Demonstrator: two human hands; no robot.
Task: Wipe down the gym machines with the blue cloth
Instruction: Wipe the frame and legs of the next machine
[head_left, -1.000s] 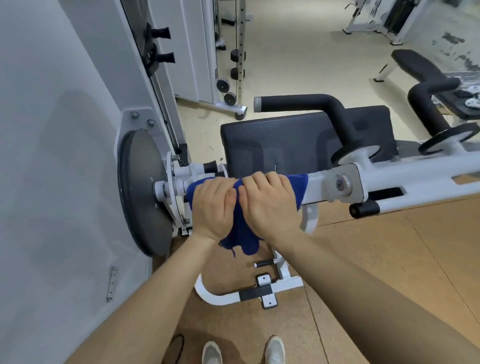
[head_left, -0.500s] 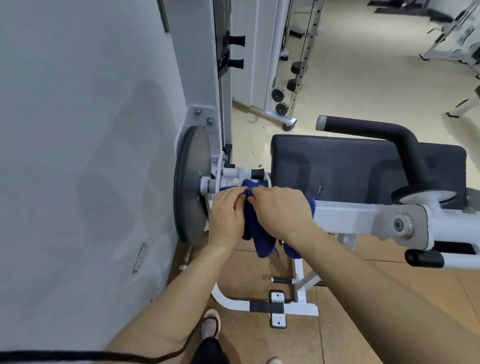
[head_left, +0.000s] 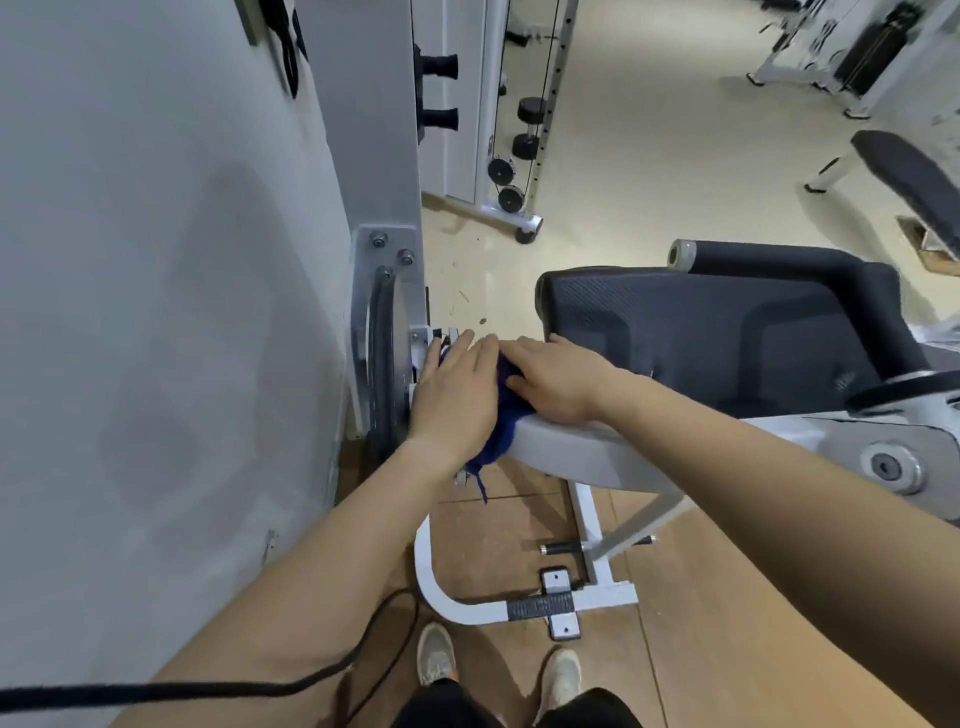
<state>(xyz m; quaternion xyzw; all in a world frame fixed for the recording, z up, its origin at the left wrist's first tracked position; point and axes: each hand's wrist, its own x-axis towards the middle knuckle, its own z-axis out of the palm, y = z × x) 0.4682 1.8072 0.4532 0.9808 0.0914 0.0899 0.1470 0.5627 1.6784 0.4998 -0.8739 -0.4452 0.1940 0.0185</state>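
Blue cloth (head_left: 497, 436): bunched over the left end of the white machine arm (head_left: 597, 452), mostly hidden under both hands; a loose dark tail hangs below the arm toward the floor.
Cloth axis: what shows runs from the top of the arm down over its near edge; the true long axis cannot be told, as the cloth is crumpled.
Left hand (head_left: 454, 395): palm down on the cloth, fingers held close together and stretched forward, tips near the white pivot hub (head_left: 428, 345).
Right hand (head_left: 553, 376): laid flat on the cloth and arm top, fingers slightly spread and pointing left, tips touching the left hand's edge.
Machine arm axis: runs left to right, from the hub toward the round bolt cap (head_left: 891, 465).
Left edge: the dark weight disc (head_left: 382, 364) stands upright just beside the left hand, with the grey shroud panel (head_left: 156, 312) close behind it; little room that way.
Behind: the black seat pad (head_left: 701, 332) lies just past the hands, with a black padded handle (head_left: 779, 260) above it.
Below: the white base frame (head_left: 488, 610) curves on the brown floor (head_left: 701, 623); two shoes (head_left: 436, 654) stand near it.
Open room: the arm's top stretches bare to the right of the hands.
Containers: none in view.
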